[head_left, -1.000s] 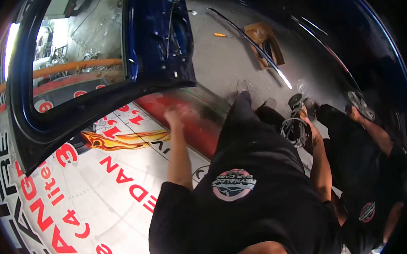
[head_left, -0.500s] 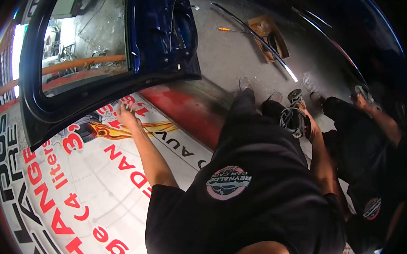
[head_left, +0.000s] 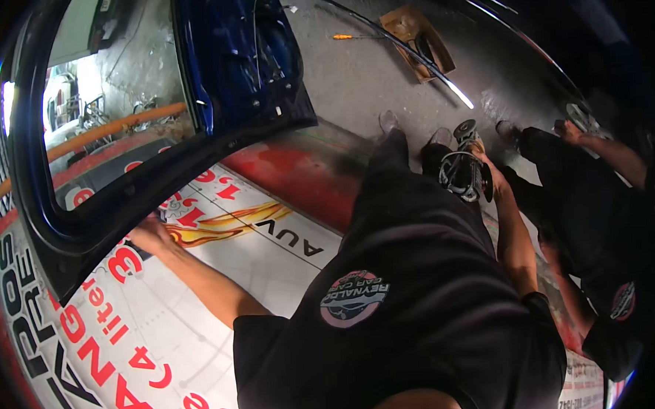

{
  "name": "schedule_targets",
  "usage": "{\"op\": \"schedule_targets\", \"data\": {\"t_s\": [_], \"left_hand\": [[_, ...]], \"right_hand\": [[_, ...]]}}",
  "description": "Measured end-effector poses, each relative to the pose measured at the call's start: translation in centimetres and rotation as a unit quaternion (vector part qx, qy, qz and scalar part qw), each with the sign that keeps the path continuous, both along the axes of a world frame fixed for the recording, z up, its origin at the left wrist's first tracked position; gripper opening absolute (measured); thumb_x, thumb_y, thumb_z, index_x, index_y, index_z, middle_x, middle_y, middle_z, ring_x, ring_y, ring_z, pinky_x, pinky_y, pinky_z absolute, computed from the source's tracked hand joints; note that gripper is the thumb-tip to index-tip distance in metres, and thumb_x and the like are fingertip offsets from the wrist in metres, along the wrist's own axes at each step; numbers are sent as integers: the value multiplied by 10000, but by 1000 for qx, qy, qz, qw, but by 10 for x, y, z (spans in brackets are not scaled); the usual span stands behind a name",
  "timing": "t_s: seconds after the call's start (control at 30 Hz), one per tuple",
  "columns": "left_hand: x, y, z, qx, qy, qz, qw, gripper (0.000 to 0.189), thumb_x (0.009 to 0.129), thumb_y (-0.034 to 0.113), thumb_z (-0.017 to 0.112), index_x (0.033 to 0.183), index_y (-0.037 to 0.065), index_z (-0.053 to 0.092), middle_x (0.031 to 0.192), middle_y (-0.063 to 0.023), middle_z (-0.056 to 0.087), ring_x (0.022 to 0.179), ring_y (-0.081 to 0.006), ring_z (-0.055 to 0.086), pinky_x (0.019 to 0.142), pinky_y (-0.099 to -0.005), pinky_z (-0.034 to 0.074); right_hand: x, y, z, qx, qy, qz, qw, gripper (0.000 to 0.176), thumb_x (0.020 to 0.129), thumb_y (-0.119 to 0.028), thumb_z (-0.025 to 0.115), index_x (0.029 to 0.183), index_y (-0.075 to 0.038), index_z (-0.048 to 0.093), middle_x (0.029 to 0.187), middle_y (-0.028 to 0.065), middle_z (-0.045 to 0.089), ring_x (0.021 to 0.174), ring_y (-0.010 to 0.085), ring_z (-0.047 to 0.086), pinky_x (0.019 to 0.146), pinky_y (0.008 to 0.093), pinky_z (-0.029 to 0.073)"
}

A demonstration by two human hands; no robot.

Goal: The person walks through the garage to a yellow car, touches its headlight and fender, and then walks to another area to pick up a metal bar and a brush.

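My right hand (head_left: 480, 152) grips an angle grinder (head_left: 466, 132) with its disc at the far end. The grinder's cord (head_left: 455, 170) is looped in a bundle against it, beside my right leg. My left hand (head_left: 149, 234) is low over a white printed banner (head_left: 220, 284), right at the lower edge of a dark blue car door (head_left: 250, 68). Its fingers are curled and partly hidden by the door frame; a small greyish thing shows at the fingertips, and I cannot tell what it is.
A co-worker (head_left: 594, 213) stands close on my right, one hand (head_left: 572, 132) near a greyish object. On the floor ahead lie a cardboard box (head_left: 438, 50), a long dark trim strip (head_left: 377, 28) and an orange-handled screwdriver (head_left: 342, 37). An orange bar (head_left: 109, 128) shows through the door's window opening.
My left hand has moved left and down, partly behind the door frame. The view has shifted a little. My right hand keeps hold of the grinder. The co-worker's arm has moved.
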State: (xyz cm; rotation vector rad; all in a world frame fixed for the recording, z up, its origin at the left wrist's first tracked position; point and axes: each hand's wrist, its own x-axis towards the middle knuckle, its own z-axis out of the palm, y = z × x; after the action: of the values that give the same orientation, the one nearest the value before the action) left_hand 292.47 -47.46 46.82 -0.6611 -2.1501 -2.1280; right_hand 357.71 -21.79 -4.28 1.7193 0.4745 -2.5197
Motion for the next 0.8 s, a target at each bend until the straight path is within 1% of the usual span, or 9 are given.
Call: {"op": "schedule_targets", "data": {"t_s": [0.17,0.27,0.33,0.4,0.47,0.6,0.7,0.77,0.8], "left_hand": [[51,49,80,17,133,-16,991,524,990,348,549,1334,-48,527,1342,-185,576,1197,-311,585,1067,-450,459],[84,71,106,23,132,-72,988,553,995,366,524,1364,-46,501,1357,-186,567,1222,-318,568,1098,-462,432],[90,62,112,151,0,-294,944,566,998,393,498,1364,-38,505,1357,-188,566,1223,-318,569,1105,-468,424],[89,80,103,141,75,-202,966,584,999,418,480,1376,-27,494,1376,-187,552,1234,-321,562,1109,-471,419],[90,104,92,105,212,-14,972,620,1002,468,444,1402,-5,471,1412,-183,523,1256,-327,549,1119,-475,410],[107,116,93,168,171,-60,969,590,1004,458,452,1378,4,497,1380,-162,551,1223,-302,570,1098,-460,437],[104,114,92,157,166,-75,971,528,1016,398,478,1344,-13,522,1355,-146,572,1217,-296,573,1088,-460,443],[89,105,85,169,148,-102,969,515,1019,382,479,1341,-17,524,1351,-143,576,1222,-291,569,1094,-457,434],[86,105,82,176,135,-131,966,501,1022,366,480,1338,-20,526,1347,-139,579,1227,-287,565,1101,-453,426]], "right_hand": [[-31,2,38,-49,164,-179,969,417,981,-362,578,1229,-31,630,1034,84,724,906,192,704,844,331,580],[-22,7,-3,-55,188,-176,965,461,1017,-336,521,1333,-3,555,1157,123,690,999,213,685,915,342,557],[-16,9,11,4,190,-140,972,495,1020,-381,511,1333,0,554,1177,131,683,1028,212,675,915,338,553],[-16,14,38,146,170,-49,973,510,1021,-407,505,1331,-6,565,1162,138,686,1051,220,667,935,343,542],[-23,22,32,-16,140,-159,977,473,1003,-446,524,1205,-36,648,979,91,723,846,179,703,730,287,583],[-19,17,60,8,113,-89,990,383,963,-484,569,932,-121,688,637,-35,650,376,82,521,301,211,356],[-40,9,57,32,58,-161,985,380,954,-484,586,940,-119,692,647,-34,653,387,77,523,314,203,356],[-39,10,64,-9,123,-169,978,424,948,-471,576,1134,-102,672,955,32,720,787,161,673,693,289,540],[-16,12,-7,-21,128,-114,985,415,954,-473,566,1115,-106,677,925,30,715,780,158,669,698,285,538]]}}
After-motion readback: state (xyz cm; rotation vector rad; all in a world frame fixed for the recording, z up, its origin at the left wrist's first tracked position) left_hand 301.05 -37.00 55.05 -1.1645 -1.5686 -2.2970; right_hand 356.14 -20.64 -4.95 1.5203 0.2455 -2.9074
